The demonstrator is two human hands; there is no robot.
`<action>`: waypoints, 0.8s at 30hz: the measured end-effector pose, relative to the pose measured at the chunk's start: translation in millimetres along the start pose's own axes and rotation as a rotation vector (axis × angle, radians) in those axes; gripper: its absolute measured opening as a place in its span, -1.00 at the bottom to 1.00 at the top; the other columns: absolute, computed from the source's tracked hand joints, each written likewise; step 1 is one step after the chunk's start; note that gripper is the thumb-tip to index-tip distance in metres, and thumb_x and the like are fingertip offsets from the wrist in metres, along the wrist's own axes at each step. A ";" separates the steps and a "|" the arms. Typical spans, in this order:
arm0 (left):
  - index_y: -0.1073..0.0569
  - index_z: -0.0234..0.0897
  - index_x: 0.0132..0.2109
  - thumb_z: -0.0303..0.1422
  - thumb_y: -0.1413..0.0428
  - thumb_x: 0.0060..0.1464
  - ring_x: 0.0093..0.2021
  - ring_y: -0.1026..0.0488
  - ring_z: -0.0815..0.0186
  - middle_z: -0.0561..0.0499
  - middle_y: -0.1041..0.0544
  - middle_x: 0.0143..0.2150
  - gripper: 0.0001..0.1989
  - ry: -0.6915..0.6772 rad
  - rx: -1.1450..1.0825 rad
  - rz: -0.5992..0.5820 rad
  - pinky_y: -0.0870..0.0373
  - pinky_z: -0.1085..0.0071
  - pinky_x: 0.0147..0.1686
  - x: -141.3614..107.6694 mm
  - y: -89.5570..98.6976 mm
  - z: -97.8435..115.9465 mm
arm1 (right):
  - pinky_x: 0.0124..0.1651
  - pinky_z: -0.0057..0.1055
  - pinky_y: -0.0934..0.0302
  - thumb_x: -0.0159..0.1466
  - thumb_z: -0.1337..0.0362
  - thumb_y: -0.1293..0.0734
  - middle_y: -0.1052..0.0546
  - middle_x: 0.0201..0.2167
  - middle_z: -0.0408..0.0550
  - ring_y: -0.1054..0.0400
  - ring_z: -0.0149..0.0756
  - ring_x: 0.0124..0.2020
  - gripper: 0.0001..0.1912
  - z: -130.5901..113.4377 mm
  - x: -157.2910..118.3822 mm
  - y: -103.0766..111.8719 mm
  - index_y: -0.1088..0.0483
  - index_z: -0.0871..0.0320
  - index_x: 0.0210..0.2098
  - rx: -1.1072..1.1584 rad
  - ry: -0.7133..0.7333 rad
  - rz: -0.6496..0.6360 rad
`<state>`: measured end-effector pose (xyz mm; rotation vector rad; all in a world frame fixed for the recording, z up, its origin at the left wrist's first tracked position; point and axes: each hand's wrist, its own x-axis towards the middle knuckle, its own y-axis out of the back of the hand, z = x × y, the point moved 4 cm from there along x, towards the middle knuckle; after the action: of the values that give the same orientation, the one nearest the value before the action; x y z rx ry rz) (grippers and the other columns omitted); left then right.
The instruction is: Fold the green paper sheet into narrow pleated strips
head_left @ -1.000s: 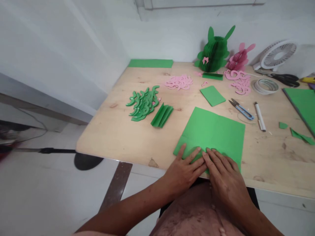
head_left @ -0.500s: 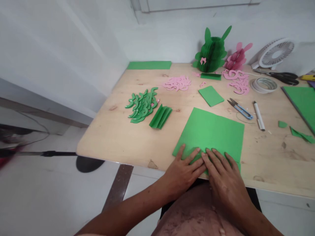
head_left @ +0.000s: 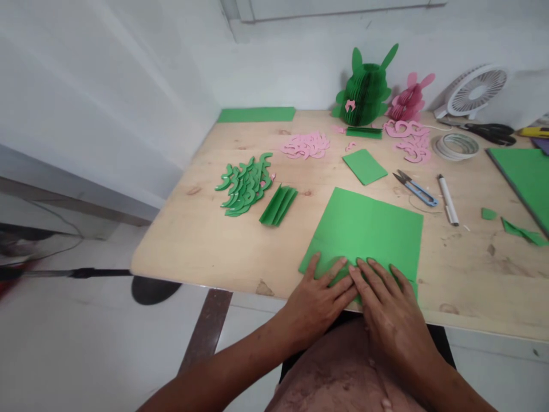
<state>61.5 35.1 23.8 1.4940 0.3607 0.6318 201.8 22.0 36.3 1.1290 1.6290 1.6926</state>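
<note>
A large green paper sheet [head_left: 371, 226] lies at the table's front edge, its near edge folded under my fingers. My left hand [head_left: 319, 294] rests on its near left part with fingers spread. Beside it, my right hand [head_left: 388, 297] lies flat on the near right part, fingers stretched out; the two hands' fingertips meet near the middle. Left of the sheet are a pleated green paper [head_left: 278, 206] and a pile of green curved cutouts [head_left: 245, 186]. A smaller green piece [head_left: 364, 166] lies behind the sheet.
Blue snips [head_left: 416, 189], a white pen [head_left: 448, 200] and tape rolls [head_left: 457, 147] lie to the right. Pink cutouts [head_left: 305, 145], a green paper figure [head_left: 364, 94], a pink figure [head_left: 409, 102], black scissors [head_left: 489, 133] and a white fan [head_left: 478, 91] are farther back.
The view has shifted slightly, so the table items appear a little farther left. Both hands stay pressed on the green sheet in nearly the same place.
</note>
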 end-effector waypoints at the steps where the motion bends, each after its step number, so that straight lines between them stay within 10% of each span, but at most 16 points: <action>1: -0.24 -0.20 0.22 -0.31 0.06 0.26 0.36 0.03 0.09 -0.09 -0.23 0.30 -0.59 0.000 0.000 0.002 0.16 -0.20 0.26 0.0 -0.2 0.0 | 0.16 0.12 -0.02 0.17 0.53 -0.13 -0.36 0.16 0.16 -0.12 0.01 0.22 -0.43 -0.1 0.3 0.3 -0.23 0.28 0.18 0.000 -0.002 -0.001; 24: -0.25 -0.20 0.22 -0.30 0.11 0.28 0.38 0.11 0.11 -0.04 -0.24 0.30 -0.60 0.000 -0.018 -0.040 0.29 -0.21 0.28 -2.1 -6.9 -0.6 | 0.21 0.12 0.04 0.27 0.46 -0.14 -0.39 0.14 0.14 -0.13 0.00 0.21 -0.53 -6.9 6.9 10.2 -0.27 0.27 0.17 0.028 -0.037 -0.024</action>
<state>60.6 34.6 16.6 1.4663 0.3832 0.6017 194.2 22.8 48.2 1.1432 1.6417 1.6289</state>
